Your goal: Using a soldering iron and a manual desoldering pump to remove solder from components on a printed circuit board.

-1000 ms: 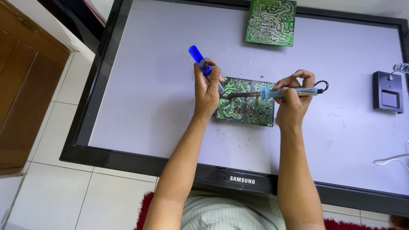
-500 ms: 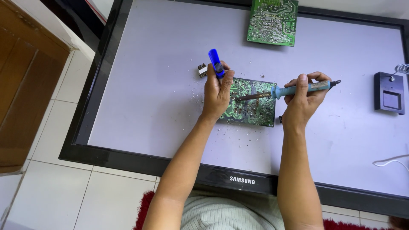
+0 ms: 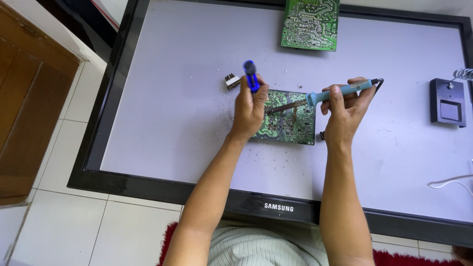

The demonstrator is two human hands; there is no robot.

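Gripping the blue tool (image 3: 251,76) more upright than before, the left hand (image 3: 250,109) clenches it; the right hand (image 3: 347,106) (fingers wrapped) angles the soldering iron (image 3: 325,96) over the circuit board (image 3: 288,123).

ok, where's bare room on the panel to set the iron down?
Free: the wide pale stretch left of the left hand, out to the panel's black frame; also the strip below the green board, between the forearms and right of them. Crowded: around that board, with the soldering iron, loose part and solder crumbs. Second board and black stand take the top and right edge.
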